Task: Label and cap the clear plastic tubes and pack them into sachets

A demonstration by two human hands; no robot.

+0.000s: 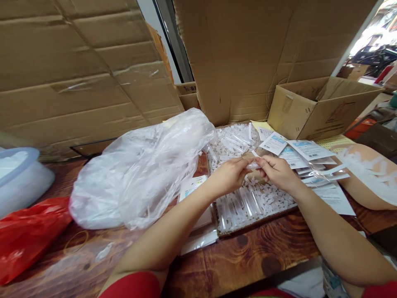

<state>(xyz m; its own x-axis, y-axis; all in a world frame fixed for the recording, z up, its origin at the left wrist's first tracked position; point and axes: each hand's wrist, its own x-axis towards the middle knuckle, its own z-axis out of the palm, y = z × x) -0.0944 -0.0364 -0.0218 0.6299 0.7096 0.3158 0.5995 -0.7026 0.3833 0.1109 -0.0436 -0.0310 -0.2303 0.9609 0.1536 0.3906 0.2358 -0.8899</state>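
My left hand [231, 174] and my right hand [276, 170] meet over a shallow tray [248, 225] filled with several small white plastic pieces. Both hands pinch one small white piece [252, 164] between their fingertips, just above the tray's middle. Clear narrow sleeves [238, 205] lie in the near part of the tray. White printed cards [305, 151] are fanned out to the right of my right hand.
A crumpled clear plastic bag [142, 169] lies left of the tray. A red bag [27, 231] and a pale blue tub [18, 174] sit far left. An open cardboard box [322, 105] stands back right, cardboard sheets [77, 70] behind. Another person's arm [369, 178] rests at right.
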